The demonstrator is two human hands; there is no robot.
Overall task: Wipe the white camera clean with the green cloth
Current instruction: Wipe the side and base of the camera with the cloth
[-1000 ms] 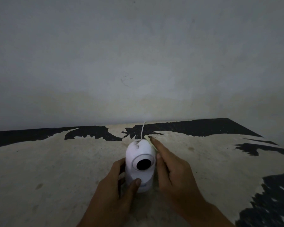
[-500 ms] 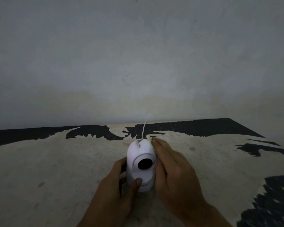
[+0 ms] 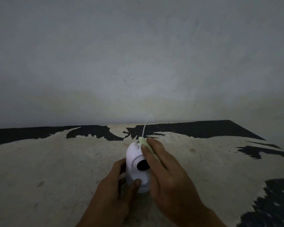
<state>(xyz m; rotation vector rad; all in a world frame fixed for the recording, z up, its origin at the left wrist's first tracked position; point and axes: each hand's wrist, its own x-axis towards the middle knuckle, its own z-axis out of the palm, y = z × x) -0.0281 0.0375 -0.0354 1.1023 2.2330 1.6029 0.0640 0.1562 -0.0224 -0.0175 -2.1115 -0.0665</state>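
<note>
One view, head camera.

1. White camera [image 3: 134,155]: upright on the worn tabletop [image 3: 56,161], at 6 o'clock of frame, with dark smudges on its crown.
2. Your right hand [image 3: 168,176]: up from the camera's 3 o'clock flank since a second ago. Its fingers now lie straight over the dome at 1 o'clock of the lens [image 3: 142,164], pressing the green cloth [image 3: 143,141] beneath them. The wiping has likely reached the top.
3. Your left hand [image 3: 120,192]: fingers and thumb curled round the base, steadying it.

right hand [image 3: 167,174] | slid leftward onto white camera [image 3: 133,154] front | green cloth [image 3: 143,141] now over its top
</note>
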